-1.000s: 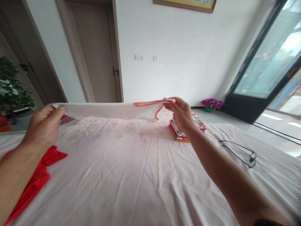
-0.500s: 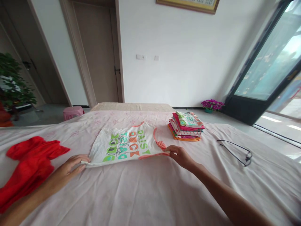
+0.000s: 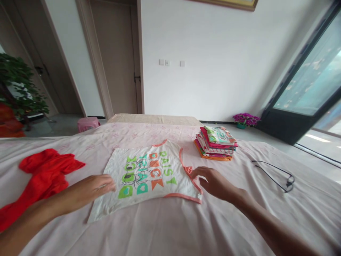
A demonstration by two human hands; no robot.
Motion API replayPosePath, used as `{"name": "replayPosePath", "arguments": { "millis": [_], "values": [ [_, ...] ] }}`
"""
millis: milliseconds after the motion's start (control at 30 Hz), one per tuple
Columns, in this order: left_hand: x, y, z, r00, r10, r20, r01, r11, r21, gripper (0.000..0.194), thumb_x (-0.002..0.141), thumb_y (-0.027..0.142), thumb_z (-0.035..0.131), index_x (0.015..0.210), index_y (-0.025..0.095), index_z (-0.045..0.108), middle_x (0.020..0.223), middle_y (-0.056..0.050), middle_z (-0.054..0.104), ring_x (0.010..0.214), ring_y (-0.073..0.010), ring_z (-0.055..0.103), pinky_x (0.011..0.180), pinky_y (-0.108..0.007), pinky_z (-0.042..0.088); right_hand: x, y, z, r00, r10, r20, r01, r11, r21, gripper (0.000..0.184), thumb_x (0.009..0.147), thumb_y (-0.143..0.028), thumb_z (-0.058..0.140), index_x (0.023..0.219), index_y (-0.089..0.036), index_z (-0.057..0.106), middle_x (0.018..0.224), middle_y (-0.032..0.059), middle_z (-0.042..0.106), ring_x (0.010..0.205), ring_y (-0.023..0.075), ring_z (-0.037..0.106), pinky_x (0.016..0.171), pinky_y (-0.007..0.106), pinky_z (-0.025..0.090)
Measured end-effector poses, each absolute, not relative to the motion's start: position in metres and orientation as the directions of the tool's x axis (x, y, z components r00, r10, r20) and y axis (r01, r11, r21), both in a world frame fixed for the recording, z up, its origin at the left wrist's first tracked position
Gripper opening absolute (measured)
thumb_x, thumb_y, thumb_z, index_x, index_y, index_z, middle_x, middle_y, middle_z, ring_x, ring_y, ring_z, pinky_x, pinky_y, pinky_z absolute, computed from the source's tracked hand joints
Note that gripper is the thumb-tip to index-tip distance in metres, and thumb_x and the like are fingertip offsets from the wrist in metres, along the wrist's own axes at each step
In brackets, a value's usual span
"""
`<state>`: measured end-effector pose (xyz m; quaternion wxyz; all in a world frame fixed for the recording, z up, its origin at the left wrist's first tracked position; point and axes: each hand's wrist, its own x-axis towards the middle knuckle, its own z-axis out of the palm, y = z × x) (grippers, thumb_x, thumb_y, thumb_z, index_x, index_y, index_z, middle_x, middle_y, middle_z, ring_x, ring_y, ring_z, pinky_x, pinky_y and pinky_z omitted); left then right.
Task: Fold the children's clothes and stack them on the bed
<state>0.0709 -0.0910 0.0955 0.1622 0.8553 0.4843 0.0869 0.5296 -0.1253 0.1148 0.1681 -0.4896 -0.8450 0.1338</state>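
Observation:
A white sleeveless children's top (image 3: 149,177) with coral trim and a colourful cartoon print reading "DAISY" lies spread on the bed sheet, its neck end to the right. My left hand (image 3: 96,188) is over the top's left part, fingers stretched out and slightly blurred; whether it touches the cloth I cannot tell. At the right end, my right hand (image 3: 215,181) has its fingertips by the coral ruffle, thumb and fingers apart. Crumpled red clothing (image 3: 45,174) lies left of my left hand, partly behind my forearm.
A stack of folded clothes (image 3: 215,145) sits beyond my right hand. Black-framed glasses (image 3: 277,176) rest on the pale pink sheet (image 3: 170,231) to the right. Behind the bed are a pink stool (image 3: 87,123) and a pot of purple flowers (image 3: 246,120).
Both hands have let go of the top's near edge, which now lies lower and closer to me. My left hand moved right over the cloth; my right hand shifted slightly right.

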Motion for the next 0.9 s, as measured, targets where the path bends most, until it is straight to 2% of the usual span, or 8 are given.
{"name": "replayPosePath", "arguments": {
  "millis": [100,200,300,400,600,700,800,900],
  "values": [
    [0.127,-0.053,0.096,0.528,0.848,0.041,0.754,-0.49,0.437,0.043,0.095,0.045,0.035,0.108,0.023,0.07,0.116,-0.004,0.071,0.109,-0.019,0.064,0.098,-0.027,0.045,0.486,-0.086,0.109,-0.464,0.862,0.203,0.783,0.506,-0.36,0.039,0.095,-0.021,0.04,0.128,-0.017,0.06,0.128,0.012,0.065,0.117,0.0224,0.061,0.101,0.037,0.047],
    [0.178,-0.018,0.072,0.527,0.839,0.136,0.737,-0.531,0.418,0.049,0.095,0.043,0.034,0.131,0.021,0.06,0.14,-0.007,0.058,0.13,-0.0198,0.052,0.11,-0.03,0.037,0.443,-0.048,0.079,-0.544,0.818,0.186,0.792,0.574,-0.209,0.049,0.1,-0.031,0.038,0.143,-0.009,0.045,0.148,0.019,0.046,0.14,0.0256,0.039,0.113,0.041,0.036],
    [0.196,0.011,0.04,0.53,0.841,0.107,0.779,-0.533,0.33,0.06,0.097,0.048,0.031,0.146,0.017,0.043,0.156,-0.01,0.039,0.145,-0.0206,0.034,0.118,-0.034,0.027,0.426,-0.023,0.042,-0.469,0.877,0.103,0.873,0.478,-0.099,0.059,0.101,-0.039,0.037,0.151,-0.008,0.034,0.156,0.0196,0.032,0.147,0.0292,0.026,0.116,0.049,0.03],
    [0.174,0.037,0.014,0.458,0.885,0.084,0.867,-0.465,0.179,0.063,0.097,0.05,0.03,0.151,0.018,0.037,0.161,-0.009,0.029,0.149,-0.0235,0.022,0.121,-0.042,0.019,0.44,-0.012,0.02,-0.33,0.94,0.087,0.942,0.333,-0.031,0.066,0.101,-0.046,0.031,0.153,-0.005,0.029,0.159,0.0193,0.022,0.149,0.031,0.019,0.119,0.049,0.021],
    [0.102,0.075,0.002,0.164,0.982,0.092,0.985,-0.168,0.046,0.058,0.097,0.049,0.031,0.151,0.027,0.036,0.16,-0.008,0.03,0.148,-0.0287,0.026,0.117,-0.051,0.023,0.474,-0.001,0.027,-0.208,0.978,0.008,0.978,0.207,0.012,0.072,0.101,-0.054,0.023,0.154,-0.006,0.027,0.16,0.018,0.022,0.149,0.0296,0.02,0.119,0.048,0.017],
    [0.11,0.076,0.004,0.061,0.987,0.146,0.997,-0.068,0.042,0.059,0.097,0.046,0.03,0.149,0.02,0.041,0.158,-0.016,0.033,0.146,-0.0355,0.027,0.115,-0.058,0.024,0.462,0.011,0.04,-0.18,0.984,0.003,0.984,0.18,0.007,0.066,0.101,-0.05,0.023,0.151,-0.008,0.036,0.158,0.0182,0.03,0.147,0.0299,0.024,0.119,0.049,0.014],
    [0.151,0.069,0.007,0.256,0.937,0.236,0.956,-0.282,0.082,0.06,0.097,0.042,0.029,0.147,0.012,0.041,0.157,-0.018,0.034,0.147,-0.0307,0.026,0.118,-0.049,0.023,0.436,0.026,0.045,-0.269,0.962,0.039,0.963,0.27,-0.021,0.064,0.102,-0.048,0.02,0.151,-0.009,0.036,0.159,0.0169,0.029,0.149,0.029,0.019,0.119,0.049,0.013],
    [0.191,0.067,0.008,0.552,0.799,0.239,0.798,-0.589,0.126,0.057,0.099,0.041,0.027,0.148,0.015,0.041,0.157,-0.011,0.037,0.147,-0.0207,0.028,0.12,-0.037,0.023,0.411,0.044,0.038,-0.415,0.91,0.021,0.908,0.416,-0.049,0.061,0.103,-0.048,0.02,0.152,-0.014,0.033,0.161,0.0146,0.025,0.149,0.0255,0.019,0.119,0.046,0.018]
  ]
}}
